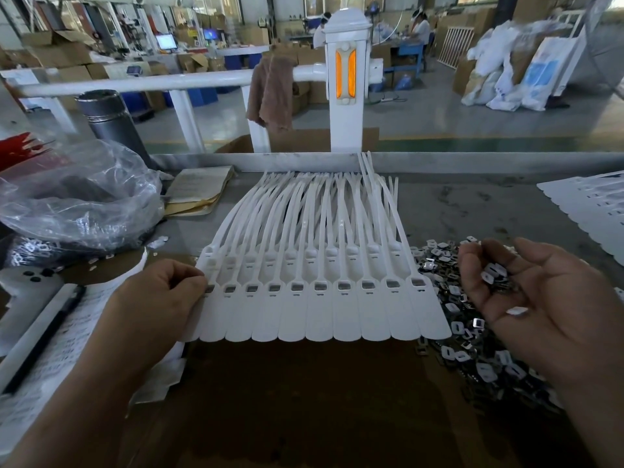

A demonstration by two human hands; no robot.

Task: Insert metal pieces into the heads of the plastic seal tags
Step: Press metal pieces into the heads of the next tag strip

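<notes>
- White plastic seal tags (317,298) lay rowed on the grey surface (456,204); left hand (158,298) fingers pinched the leftmost head.
- Curled right hand (540,298) fingers cupped small square metal pieces (493,273); a tilt could spill them, a slack pinch shift the row.

Workbench (456,204) with tags (320,315), metal pieces (467,336)

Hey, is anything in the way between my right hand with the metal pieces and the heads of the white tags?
Nothing visible. The right hand cups metal pieces just right of the seal tags, whose heads lie face up and uncovered. Only the left hand, gripping the strip's left end, partly covers the leftmost head.
</notes>
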